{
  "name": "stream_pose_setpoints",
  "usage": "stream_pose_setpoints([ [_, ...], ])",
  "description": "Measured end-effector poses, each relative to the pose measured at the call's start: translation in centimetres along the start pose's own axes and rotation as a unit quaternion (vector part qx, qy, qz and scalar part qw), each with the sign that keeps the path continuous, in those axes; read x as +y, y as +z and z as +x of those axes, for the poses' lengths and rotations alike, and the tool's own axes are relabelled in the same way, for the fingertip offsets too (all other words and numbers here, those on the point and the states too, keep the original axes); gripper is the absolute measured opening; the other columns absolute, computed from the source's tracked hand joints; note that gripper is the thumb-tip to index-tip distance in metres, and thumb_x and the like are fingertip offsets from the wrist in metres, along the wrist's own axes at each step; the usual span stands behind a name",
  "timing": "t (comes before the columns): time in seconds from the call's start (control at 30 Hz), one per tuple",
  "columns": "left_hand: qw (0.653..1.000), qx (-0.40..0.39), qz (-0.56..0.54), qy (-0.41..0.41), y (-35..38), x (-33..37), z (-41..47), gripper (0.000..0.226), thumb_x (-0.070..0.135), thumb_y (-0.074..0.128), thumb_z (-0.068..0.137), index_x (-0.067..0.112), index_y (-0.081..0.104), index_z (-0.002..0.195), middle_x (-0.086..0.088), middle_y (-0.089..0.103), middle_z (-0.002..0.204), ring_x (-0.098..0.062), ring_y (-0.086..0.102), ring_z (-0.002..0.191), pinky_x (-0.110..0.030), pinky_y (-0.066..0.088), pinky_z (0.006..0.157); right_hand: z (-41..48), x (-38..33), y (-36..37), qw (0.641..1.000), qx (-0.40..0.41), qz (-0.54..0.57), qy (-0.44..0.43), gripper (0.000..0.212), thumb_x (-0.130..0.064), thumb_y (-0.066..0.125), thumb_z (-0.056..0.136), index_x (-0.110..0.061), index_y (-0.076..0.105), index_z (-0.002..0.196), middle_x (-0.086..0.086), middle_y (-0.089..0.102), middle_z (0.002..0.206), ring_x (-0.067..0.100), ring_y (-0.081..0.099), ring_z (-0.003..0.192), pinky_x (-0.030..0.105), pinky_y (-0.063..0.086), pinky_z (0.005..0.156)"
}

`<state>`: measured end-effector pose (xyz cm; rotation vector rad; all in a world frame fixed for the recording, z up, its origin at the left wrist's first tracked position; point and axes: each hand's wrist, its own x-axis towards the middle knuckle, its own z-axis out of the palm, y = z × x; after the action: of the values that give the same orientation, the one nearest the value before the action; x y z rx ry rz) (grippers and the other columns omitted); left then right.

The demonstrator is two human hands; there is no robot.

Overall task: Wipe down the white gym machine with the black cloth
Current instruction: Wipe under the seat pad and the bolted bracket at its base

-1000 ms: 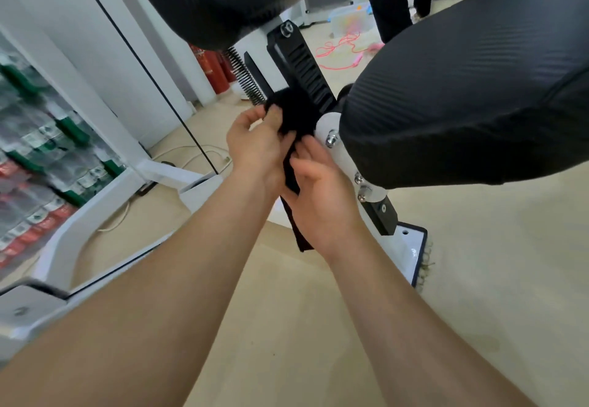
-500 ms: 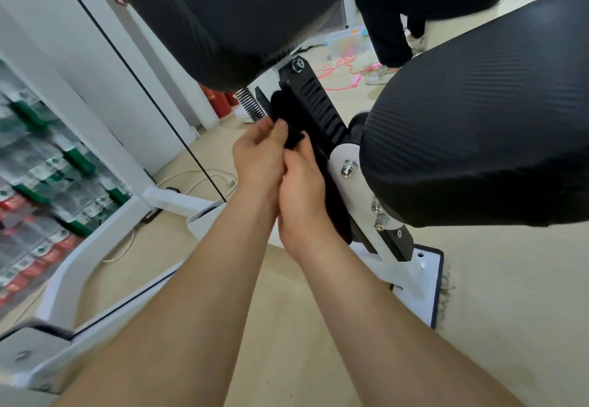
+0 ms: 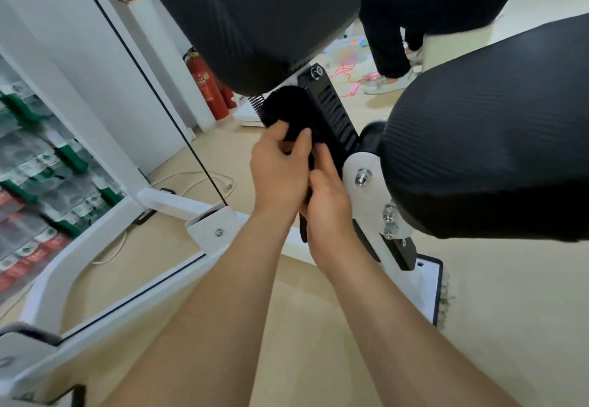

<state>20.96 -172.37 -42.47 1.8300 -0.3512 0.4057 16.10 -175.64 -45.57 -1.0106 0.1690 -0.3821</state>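
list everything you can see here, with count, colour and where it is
black cloth: 1, black, bunched against the slotted rail
pads: 2, black, top centre and right
slotted rail: 1, black, sloping between the pads
machine frame: 1, white, left and below
fire extinguishers: at least 2, red, by the back wall
cable: 1, white, on the floor
other person: 1, dark clothes, seated top right
left hand: 1, grips the cloth
right hand: 1, holds the cloth lower down
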Motion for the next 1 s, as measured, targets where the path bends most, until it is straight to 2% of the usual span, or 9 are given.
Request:
stream_pose_setpoints([
  [0.17,0.990,-0.052,0.119,-0.047,-0.5,-1.9,-2.3,0.032,0.026,0.061,0.092,0.014,0.062,0.063,0.007,0.060,0.053,-0.015,0.053,0.055,-0.032,0.042,0.057,-0.8,0.4,-1.5,0.999,-0.006,-0.013,0.034,0.074,0.011,0.030,0.086,-0.029,0.040,0.148,-0.007,0.059,0.137,0.016,0.055,0.128,0.043,0.043,0.109],
  [0.27,0.980,-0.086,0.156,-0.092,-0.5,-2.7,-3.3,0.028,0.026,0.061,0.091,0.016,0.063,0.065,-0.001,0.063,0.060,-0.020,0.057,0.062,-0.034,0.048,0.063,-1.1,0.0,-1.6,0.999,0.006,-0.018,0.050,0.076,0.010,0.030,0.086,-0.031,0.035,0.150,-0.013,0.048,0.144,0.016,0.048,0.134,0.044,0.036,0.115],
  [0.33,0.991,-0.023,0.062,-0.120,-1.1,-1.7,-2.4,0.014,0.029,0.067,0.087,0.016,0.065,0.083,-0.001,0.069,0.076,-0.019,0.066,0.076,-0.037,0.055,0.075,-1.2,-0.3,-1.6,0.999,-0.004,-0.027,0.045,0.067,0.003,0.039,0.089,-0.040,0.047,0.139,-0.028,0.058,0.127,0.008,0.054,0.122,0.038,0.041,0.109],
  [0.43,0.986,0.004,-0.126,-0.113,-1.2,0.3,-1.1,0.053,0.035,0.080,0.069,0.026,0.052,0.112,0.008,0.067,0.105,-0.011,0.067,0.100,-0.040,0.056,0.088,-1.7,-0.3,-2.0,0.997,-0.009,-0.063,0.040,0.063,-0.002,0.043,0.095,-0.048,0.042,0.138,-0.042,0.056,0.110,0.003,0.054,0.120,0.036,0.042,0.108],
  [0.57,0.982,0.029,-0.126,-0.140,0.7,0.5,-0.1,0.030,0.049,0.072,0.074,0.034,0.066,0.099,0.008,0.072,0.104,-0.016,0.068,0.102,-0.043,0.053,0.094,-2.1,1.0,-2.5,0.995,0.001,-0.089,0.039,0.066,-0.010,0.048,0.091,-0.039,0.035,0.148,-0.036,0.047,0.124,0.007,0.049,0.123,0.035,0.041,0.106],
  [0.67,0.990,0.023,0.019,-0.140,1.8,-0.3,-1.3,0.017,0.034,0.064,0.088,0.019,0.070,0.094,-0.003,0.071,0.101,-0.022,0.064,0.101,-0.035,0.050,0.093,-1.7,1.9,-2.9,0.992,0.025,-0.117,0.033,0.068,-0.007,0.051,0.082,-0.040,0.043,0.141,-0.019,0.058,0.132,0.010,0.056,0.118,0.037,0.048,0.099],
  [0.87,0.928,-0.191,0.269,-0.176,0.4,-2.9,-3.1,0.027,0.043,0.061,0.067,0.017,0.062,0.067,-0.003,0.068,0.074,-0.023,0.063,0.077,-0.029,0.044,0.060,-2.4,2.6,-4.6,0.989,0.045,-0.099,0.105,0.072,0.007,0.050,0.074,-0.032,0.049,0.134,-0.003,0.065,0.121,0.010,0.061,0.098,0.025,0.053,0.079],
  [0.93,0.919,-0.223,0.228,-0.230,-0.4,-4.2,-4.5,0.025,0.042,0.057,0.056,0.018,0.062,0.062,-0.002,0.068,0.069,-0.025,0.065,0.076,-0.040,0.055,0.069,-3.3,3.6,-5.6,0.983,0.036,-0.049,0.172,0.071,0.003,0.051,0.076,-0.035,0.050,0.136,-0.004,0.064,0.126,0.014,0.061,0.108,0.034,0.054,0.087],
  [1.0,0.953,-0.140,0.111,-0.244,-0.8,-4.5,-4.3,0.023,0.039,0.058,0.061,0.019,0.067,0.068,-0.002,0.072,0.075,-0.024,0.069,0.082,-0.048,0.057,0.083,-3.8,3.8,-6.0,0.982,0.030,0.013,0.188,0.059,0.004,0.049,0.086,-0.034,0.054,0.132,-0.005,0.062,0.128,0.014,0.059,0.113,0.039,0.054,0.091],
])
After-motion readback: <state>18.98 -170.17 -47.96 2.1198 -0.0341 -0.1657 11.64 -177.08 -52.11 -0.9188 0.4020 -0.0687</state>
